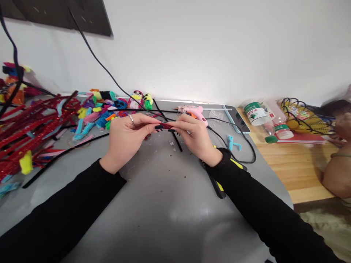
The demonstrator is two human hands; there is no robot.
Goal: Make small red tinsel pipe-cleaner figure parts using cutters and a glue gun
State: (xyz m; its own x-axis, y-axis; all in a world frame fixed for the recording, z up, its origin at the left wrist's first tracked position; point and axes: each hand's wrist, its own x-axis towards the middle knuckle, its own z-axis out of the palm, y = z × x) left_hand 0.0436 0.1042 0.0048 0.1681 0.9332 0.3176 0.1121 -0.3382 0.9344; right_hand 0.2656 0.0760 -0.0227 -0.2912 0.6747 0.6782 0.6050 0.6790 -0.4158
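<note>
Right now both my hands are closed in fingertip pinches on one thing: a short dark red chenille piece (pixel 166 125), held level between them above the table. My left hand (pixel 127 140), with one silver ring (pixel 131 119) on a finger, grips its left end between thumb and forefinger; my right hand (pixel 195 136) pinches the other end, the two sets of fingertips near each other. My two sleeves are black.

Under my right wrist lies one tool with black-and-yellow handles (pixel 219 187), its head hidden by my arm. Just beyond my fingers, one black chenille stem (pixel 177 141) slants across the grey tabletop (pixel 164 219), among small pale scraps I can't count. Behind my right hand rests one pink hot glue gun (pixel 201 116); farther right are one smartphone (pixel 240 119) and one bent light blue chenille piece (pixel 233 143).

Against the wall stand two small fuzzy figures (pixel 148 101), side by side. On my left spreads a heap of red tinsel stems (pixel 16 136), too tangled to number.

Over on the wooden table (pixel 274 159), I see one green cap (pixel 271 139), one white-capped bottle (pixel 283 132), one red booklet (pixel 301 139) and, at the edge, another person's arm (pixel 336 173).
</note>
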